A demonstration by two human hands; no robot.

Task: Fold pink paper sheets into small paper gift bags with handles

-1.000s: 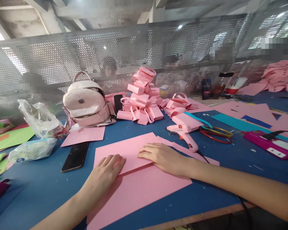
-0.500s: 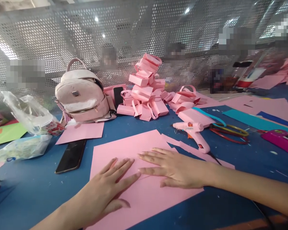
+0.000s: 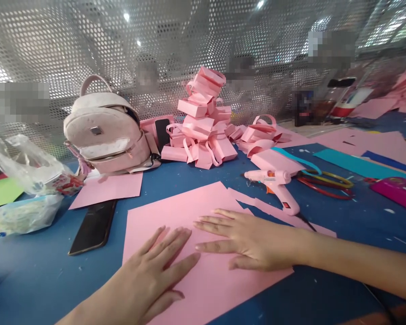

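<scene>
A large sheet of pink paper (image 3: pixel 203 289) lies flat on the blue table in front of me. On its left part rests my left hand (image 3: pixel 159 271), fingers stretched out and palm down. My right hand (image 3: pixel 243 241) lies flat on the right part, fingers spread, with its fingertips close to those of the left. Neither hand grips anything. Just beyond my right hand are pink paper strips (image 3: pixel 246 197) and a pink hot glue gun (image 3: pixel 274 185) lying on its side, its cord running under or behind my right forearm.
A pile of folded pink paper boxes (image 3: pixel 203 122) stands at the back beside a pale pink backpack (image 3: pixel 104 131). To the left lie a black phone (image 3: pixel 93 228) and plastic bags (image 3: pixel 27 212). Scissors (image 3: pixel 325 184) and a turquoise strip (image 3: pixel 365 164) lie right. Behind is perforated metal mesh (image 3: pixel 189 27).
The view has shifted slightly, so the backpack, phone and bags sit further left. Both hands remain flat on the pink paper, almost unmoved.
</scene>
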